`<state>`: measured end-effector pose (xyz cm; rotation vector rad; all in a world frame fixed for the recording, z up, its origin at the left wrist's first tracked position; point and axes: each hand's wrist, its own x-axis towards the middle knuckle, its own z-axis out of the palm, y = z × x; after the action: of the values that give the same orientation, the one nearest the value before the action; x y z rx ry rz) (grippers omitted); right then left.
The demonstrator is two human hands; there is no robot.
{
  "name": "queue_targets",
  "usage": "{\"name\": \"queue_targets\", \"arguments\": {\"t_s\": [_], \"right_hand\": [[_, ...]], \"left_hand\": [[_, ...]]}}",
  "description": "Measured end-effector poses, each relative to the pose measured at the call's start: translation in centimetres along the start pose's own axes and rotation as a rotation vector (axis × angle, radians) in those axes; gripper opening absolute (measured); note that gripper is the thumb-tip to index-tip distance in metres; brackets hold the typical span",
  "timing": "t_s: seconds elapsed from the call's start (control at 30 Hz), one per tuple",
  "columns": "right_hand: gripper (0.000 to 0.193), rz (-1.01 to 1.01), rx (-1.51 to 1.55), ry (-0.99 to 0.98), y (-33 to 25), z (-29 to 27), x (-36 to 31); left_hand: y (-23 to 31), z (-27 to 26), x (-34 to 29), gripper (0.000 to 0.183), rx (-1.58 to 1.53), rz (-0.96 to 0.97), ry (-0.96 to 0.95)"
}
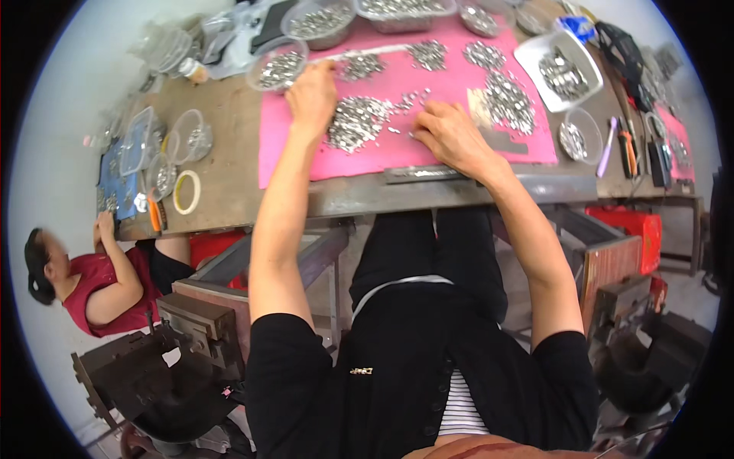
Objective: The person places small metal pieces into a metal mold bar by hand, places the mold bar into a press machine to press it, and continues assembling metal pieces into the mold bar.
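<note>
My left hand (312, 98) is at the right rim of a round clear tub (280, 67) holding small silvery metal pieces. Its fingers are curled together, and whatever they may grip is hidden. Over the pink mat (284, 157) my right hand (453, 136) bends down with fingers drawn together beside scattered metal pieces (405, 101). Anything pinched there is too small to make out. Between the hands lies a large heap of shiny metal pieces (358, 122). Another heap (509, 103) spreads to the right of my right hand, with smaller piles along the mat's far side.
Clear tubs of metal pieces (318, 23) line the back. To the right stand a white tray (527, 57), a round tub (581, 136) and orange-handled pliers (628, 153). A dark metal bar (424, 174) lies at the front edge. On the left, a co-worker (107, 283) sits near a tape roll (186, 191).
</note>
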<state>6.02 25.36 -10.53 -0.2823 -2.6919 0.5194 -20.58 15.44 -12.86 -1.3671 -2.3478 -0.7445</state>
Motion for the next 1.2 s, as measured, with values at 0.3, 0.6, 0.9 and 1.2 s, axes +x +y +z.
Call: {"name": "queue_targets", "arguments": {"t_s": [0.3,0.6,0.9,1.2], "right_hand": [[0.009,0.115,0.324,0.090,-1.8,-2.5,-4.2],[0.012,0.012,0.285,0.187,-3.2,-0.9,-5.9],[0.013,-0.083,-0.043,0.265,-4.3,-0.3,-6.1],[0.009,0.028,0.109,0.131,-2.9,-1.6,-4.7]], "left_hand": [[4.6,-4.1,-2.8,0.014,-0.576,0.044,-0.166],[9.1,-4.9,-7.4,0.011,-0.485,0.304,-0.366],[8.9,-4.9,-7.7,0.010,-0.396,0.350,-0.345],[8.8,-4.6,-7.9,0.011,-0.409,0.391,-0.272]]}}
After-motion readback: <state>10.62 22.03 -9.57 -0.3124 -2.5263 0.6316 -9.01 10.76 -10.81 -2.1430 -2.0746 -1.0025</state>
